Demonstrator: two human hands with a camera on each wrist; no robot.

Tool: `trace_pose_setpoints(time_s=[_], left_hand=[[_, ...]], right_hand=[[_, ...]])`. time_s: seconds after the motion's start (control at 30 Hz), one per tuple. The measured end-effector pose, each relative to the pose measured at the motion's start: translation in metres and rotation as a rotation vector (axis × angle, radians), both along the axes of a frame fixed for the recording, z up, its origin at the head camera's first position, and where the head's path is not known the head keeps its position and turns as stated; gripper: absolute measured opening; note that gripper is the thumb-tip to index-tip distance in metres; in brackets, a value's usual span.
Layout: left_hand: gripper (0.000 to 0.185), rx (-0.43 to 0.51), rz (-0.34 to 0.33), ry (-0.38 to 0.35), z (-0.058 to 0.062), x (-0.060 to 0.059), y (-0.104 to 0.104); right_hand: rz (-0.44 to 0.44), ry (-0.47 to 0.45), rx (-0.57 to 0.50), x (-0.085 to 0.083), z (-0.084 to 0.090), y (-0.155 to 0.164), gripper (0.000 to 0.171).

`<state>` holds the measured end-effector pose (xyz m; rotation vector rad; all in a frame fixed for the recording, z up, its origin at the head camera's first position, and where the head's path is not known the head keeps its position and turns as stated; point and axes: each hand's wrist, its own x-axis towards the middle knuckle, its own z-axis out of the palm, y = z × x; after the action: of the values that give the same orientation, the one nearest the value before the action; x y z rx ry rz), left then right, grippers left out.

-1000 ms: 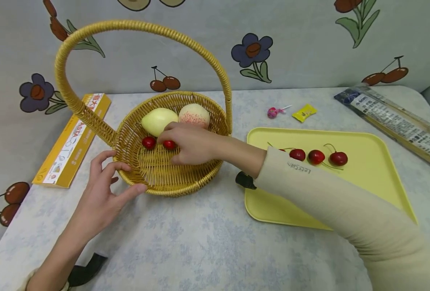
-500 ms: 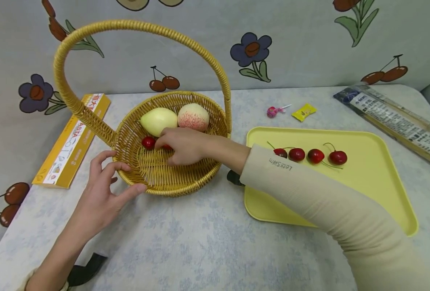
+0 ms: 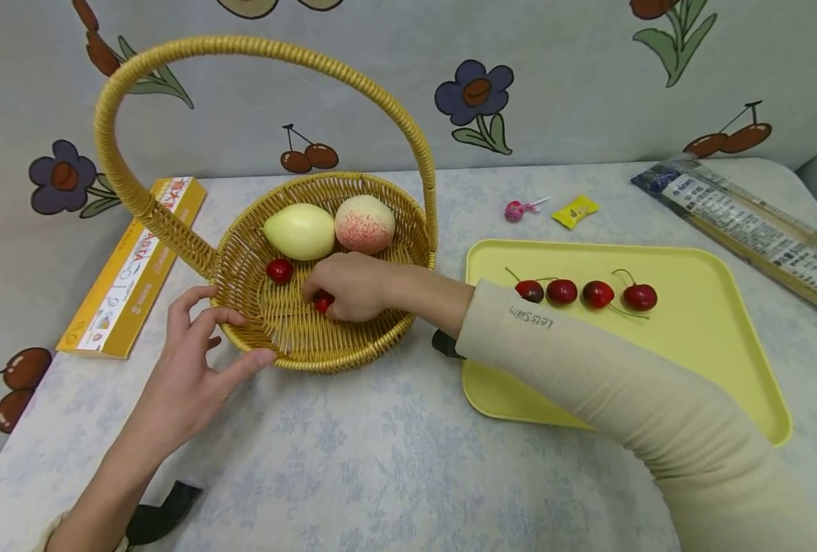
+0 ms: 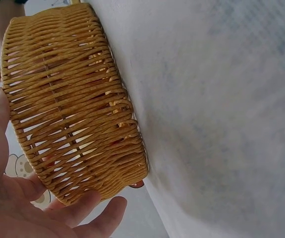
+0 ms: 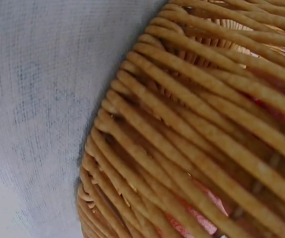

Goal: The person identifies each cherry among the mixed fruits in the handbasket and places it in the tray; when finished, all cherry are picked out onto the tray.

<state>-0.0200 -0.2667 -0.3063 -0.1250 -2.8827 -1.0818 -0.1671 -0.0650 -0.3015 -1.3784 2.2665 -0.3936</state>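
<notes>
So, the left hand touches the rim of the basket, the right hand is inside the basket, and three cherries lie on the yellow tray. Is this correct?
Not quite: the count is wrong. The head view shows four cherries on the yellow tray, not three. The rest stands: the left hand touches the rim of the basket, and the right hand is inside it.

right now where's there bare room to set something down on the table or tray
Bare patches: the table in front of the basket, between the left hand and right sleeve; and the right end of the tray, beyond the cherries. Crowded: inside the basket, the right hand sits among fruit.
</notes>
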Motion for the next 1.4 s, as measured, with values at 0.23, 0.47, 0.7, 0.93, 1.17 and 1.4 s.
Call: trace_pose_setpoints(time_s=[0.23, 0.47, 0.7, 0.93, 1.17, 1.4], left_hand=[[0.039, 0.008, 0.004, -0.016, 0.001, -0.001, 0.001], [0.040, 0.001, 0.009, -0.029, 0.002, -0.002, 0.001], [0.040, 0.014, -0.001, -0.028, 0.002, -0.002, 0.001], [0.043, -0.026, -0.020, -0.098, 0.004, 0.000, 0.001], [0.044, -0.057, -0.012, -0.111, 0.005, 0.003, 0.000], [0.045, -0.072, -0.030, -0.093, 0.005, 0.003, 0.001]], right_hand=[[-0.010, 0.003, -0.052, 0.000, 0.004, 0.005, 0.031], [-0.046, -0.029, -0.212, 0.004, 0.016, 0.015, 0.029], [-0.092, -0.041, -0.329, 0.018, 0.030, 0.030, 0.031], [-0.142, -0.037, -0.435, 0.026, 0.033, 0.050, 0.028], [-0.174, -0.139, -0.503, 0.036, 0.036, 0.081, 0.035], [-0.222, -0.321, -0.577, 0.038, 0.032, 0.118, 0.035]])
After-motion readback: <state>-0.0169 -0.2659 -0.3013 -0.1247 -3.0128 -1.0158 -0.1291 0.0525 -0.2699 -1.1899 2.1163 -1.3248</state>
